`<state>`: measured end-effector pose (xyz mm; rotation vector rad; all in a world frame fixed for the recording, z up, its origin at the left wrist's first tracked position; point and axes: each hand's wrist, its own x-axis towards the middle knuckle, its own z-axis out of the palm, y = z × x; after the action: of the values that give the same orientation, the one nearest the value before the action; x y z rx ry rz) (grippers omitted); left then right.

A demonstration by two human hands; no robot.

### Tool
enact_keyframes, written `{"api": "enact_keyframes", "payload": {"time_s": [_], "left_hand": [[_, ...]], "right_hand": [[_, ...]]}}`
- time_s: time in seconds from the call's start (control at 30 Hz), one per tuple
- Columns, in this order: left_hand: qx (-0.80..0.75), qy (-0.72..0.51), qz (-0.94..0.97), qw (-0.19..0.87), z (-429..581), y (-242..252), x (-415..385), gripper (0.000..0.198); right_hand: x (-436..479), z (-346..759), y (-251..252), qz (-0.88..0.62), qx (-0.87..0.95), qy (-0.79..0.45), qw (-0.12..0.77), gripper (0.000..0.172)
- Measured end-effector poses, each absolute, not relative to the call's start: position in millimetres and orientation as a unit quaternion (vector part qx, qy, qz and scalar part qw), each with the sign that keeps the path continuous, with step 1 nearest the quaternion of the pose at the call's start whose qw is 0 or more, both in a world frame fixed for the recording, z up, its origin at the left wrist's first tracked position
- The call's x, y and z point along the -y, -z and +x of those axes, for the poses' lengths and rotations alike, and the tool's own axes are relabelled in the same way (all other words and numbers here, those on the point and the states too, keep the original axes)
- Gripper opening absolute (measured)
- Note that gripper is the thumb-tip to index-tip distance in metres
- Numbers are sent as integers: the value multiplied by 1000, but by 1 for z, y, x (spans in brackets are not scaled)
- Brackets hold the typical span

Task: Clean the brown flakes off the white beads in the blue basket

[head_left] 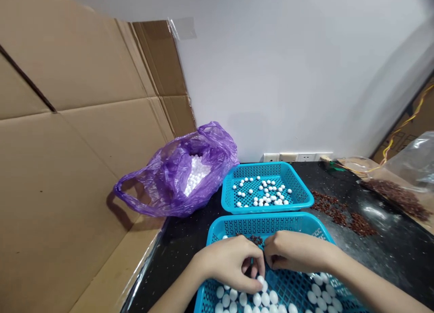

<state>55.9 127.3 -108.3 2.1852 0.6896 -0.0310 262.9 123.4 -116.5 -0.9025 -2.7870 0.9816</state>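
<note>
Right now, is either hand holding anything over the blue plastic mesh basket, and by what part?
Cannot tell. Left hand and right hand meet above the blue basket, fingertips hidden; a round white bead lies by the left fingers.

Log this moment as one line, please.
left hand: over blue basket | right hand: beside it | contents: white balls, dark bits

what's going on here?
A person's left hand and right hand are close together over a blue plastic basket of white beads and a few reddish-brown granules. A second basket holds more beads. More granules lie on the black counter.
</note>
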Motion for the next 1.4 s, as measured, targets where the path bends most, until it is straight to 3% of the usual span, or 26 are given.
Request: {"api": "enact_keyframes", "payload": {"time_s": [0.17,0.37,0.53,0.7,0.87,1.4], "left_hand": [[-260,-59,812,520,57,87,-142,16],[-344,-249,808,409,52,75,-148,17],[-370,-268,790,410,51,82,-142,20],[-368,-284,750,470,51,87,-141,19],[-348,-274,734,515,51,90,-141,17],[-337,-277,762,478,52,90,-143,17]], "right_hand": [[-136,273,100,-257,881,-394,48,14],[-154,276,102,-252,800,-524,148,14],[-159,274,109,-236,735,-589,241,8],[-164,273,109,-208,689,-623,307,20],[-170,275,113,-188,668,-607,387,7],[-165,275,109,-190,650,-639,366,14]]}}
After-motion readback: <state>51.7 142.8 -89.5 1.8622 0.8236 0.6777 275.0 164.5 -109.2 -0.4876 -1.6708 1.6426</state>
